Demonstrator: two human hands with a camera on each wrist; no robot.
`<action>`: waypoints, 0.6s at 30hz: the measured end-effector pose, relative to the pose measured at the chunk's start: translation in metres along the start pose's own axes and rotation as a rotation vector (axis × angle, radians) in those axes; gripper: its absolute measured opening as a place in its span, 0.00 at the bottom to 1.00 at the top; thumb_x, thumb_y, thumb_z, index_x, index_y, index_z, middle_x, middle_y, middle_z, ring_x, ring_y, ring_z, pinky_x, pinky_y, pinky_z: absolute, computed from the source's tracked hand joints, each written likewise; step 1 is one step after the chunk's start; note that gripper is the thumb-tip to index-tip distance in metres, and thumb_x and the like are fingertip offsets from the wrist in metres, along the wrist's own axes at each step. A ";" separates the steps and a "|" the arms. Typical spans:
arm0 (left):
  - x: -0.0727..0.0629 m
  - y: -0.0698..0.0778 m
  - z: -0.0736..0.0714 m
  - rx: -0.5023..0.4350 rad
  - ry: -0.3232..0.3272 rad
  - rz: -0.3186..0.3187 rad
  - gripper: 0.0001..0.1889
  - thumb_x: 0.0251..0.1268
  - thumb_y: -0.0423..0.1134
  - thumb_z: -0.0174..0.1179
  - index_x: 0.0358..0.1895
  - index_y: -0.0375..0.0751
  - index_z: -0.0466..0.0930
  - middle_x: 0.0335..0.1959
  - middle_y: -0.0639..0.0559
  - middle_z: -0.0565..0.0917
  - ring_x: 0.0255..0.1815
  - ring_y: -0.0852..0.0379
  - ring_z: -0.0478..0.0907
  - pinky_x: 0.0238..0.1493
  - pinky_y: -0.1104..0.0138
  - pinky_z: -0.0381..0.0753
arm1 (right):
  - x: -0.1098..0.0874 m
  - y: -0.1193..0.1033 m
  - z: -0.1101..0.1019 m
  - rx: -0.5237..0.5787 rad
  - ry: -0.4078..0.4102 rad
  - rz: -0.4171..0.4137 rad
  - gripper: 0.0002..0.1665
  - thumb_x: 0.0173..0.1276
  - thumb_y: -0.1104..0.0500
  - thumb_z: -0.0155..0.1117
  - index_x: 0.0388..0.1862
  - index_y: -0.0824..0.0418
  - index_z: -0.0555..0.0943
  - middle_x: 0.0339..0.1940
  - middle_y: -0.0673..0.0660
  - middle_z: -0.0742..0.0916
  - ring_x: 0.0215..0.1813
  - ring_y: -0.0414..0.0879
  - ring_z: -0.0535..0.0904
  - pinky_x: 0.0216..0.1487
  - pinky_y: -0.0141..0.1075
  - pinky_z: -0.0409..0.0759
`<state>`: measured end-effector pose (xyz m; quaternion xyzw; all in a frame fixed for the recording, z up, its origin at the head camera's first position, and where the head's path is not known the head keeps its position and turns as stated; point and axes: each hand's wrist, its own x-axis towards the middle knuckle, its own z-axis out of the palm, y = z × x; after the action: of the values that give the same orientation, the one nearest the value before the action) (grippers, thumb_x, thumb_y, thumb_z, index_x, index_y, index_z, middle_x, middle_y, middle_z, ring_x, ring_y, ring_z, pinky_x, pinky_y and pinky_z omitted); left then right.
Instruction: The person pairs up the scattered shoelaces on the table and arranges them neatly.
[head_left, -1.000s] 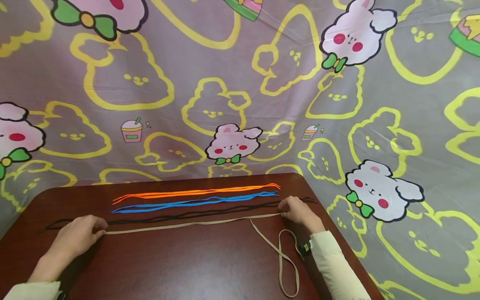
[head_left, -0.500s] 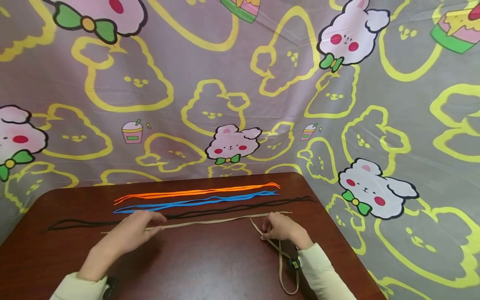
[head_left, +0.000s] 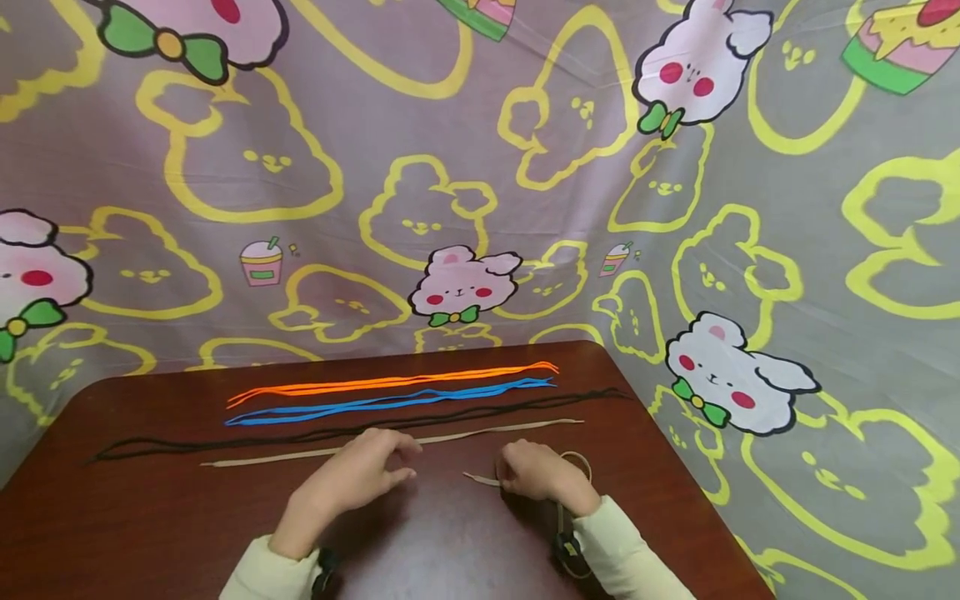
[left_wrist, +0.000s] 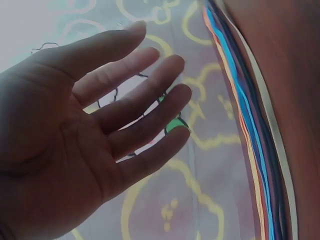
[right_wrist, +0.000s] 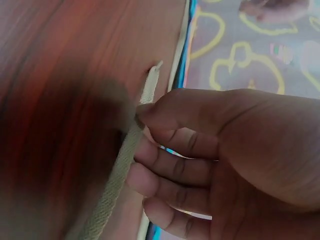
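Observation:
My right hand (head_left: 540,473) pinches a beige flat shoelace (right_wrist: 116,177) between thumb and forefinger, close to its tip. That tip (head_left: 482,480) sticks out to the left of the fingers, and the rest of the lace loops behind and below the hand. Another beige shoelace (head_left: 255,461) lies stretched straight across the table, partly behind my left hand (head_left: 352,477). The left hand hovers near the middle with fingers apart and nothing in them; its palm faces the left wrist camera.
Beyond the straight beige lace lie a black pair of laces (head_left: 480,412), a blue pair (head_left: 517,384) and an orange pair (head_left: 480,374), roughly parallel. The dark brown table (head_left: 247,508) meets a printed cloth backdrop (head_left: 345,250) at its back and right.
Both hands have released the straight beige lace's ends. The left hand has swept right toward the middle; the right has moved left and down, picked up the loose beige lace and shifted its tip left.

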<state>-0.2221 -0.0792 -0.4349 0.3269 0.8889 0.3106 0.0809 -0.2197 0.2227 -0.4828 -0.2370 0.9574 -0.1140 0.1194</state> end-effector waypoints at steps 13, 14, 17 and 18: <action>0.008 0.020 -0.007 -0.143 0.014 0.064 0.09 0.70 0.41 0.66 0.46 0.42 0.89 0.45 0.54 0.89 0.49 0.55 0.84 0.50 0.58 0.83 | 0.006 -0.075 -0.045 0.052 0.182 -0.252 0.04 0.70 0.59 0.68 0.36 0.50 0.82 0.26 0.37 0.82 0.29 0.29 0.71 0.32 0.25 0.71; 0.006 0.019 -0.010 -0.168 0.004 0.073 0.08 0.71 0.41 0.65 0.45 0.43 0.89 0.43 0.55 0.89 0.46 0.58 0.84 0.47 0.61 0.83 | 0.006 -0.080 -0.048 0.059 0.202 -0.263 0.03 0.71 0.58 0.68 0.37 0.50 0.83 0.27 0.37 0.83 0.30 0.29 0.73 0.33 0.25 0.72; 0.000 0.018 -0.018 -0.227 -0.007 0.101 0.07 0.71 0.42 0.65 0.44 0.46 0.90 0.39 0.60 0.89 0.38 0.65 0.81 0.41 0.68 0.80 | 0.005 -0.093 -0.059 0.060 0.259 -0.276 0.02 0.73 0.54 0.67 0.38 0.49 0.84 0.31 0.37 0.86 0.35 0.29 0.78 0.39 0.26 0.75; -0.001 0.017 -0.020 -0.242 -0.006 0.105 0.06 0.71 0.42 0.65 0.43 0.47 0.90 0.38 0.61 0.89 0.37 0.66 0.81 0.40 0.69 0.80 | 0.004 -0.096 -0.062 0.063 0.271 -0.281 0.02 0.73 0.54 0.67 0.39 0.49 0.85 0.32 0.37 0.87 0.36 0.30 0.79 0.40 0.27 0.76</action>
<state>-0.2189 -0.0800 -0.4083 0.3618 0.8264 0.4182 0.1060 -0.1996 0.1477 -0.3982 -0.3469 0.9182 -0.1903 -0.0203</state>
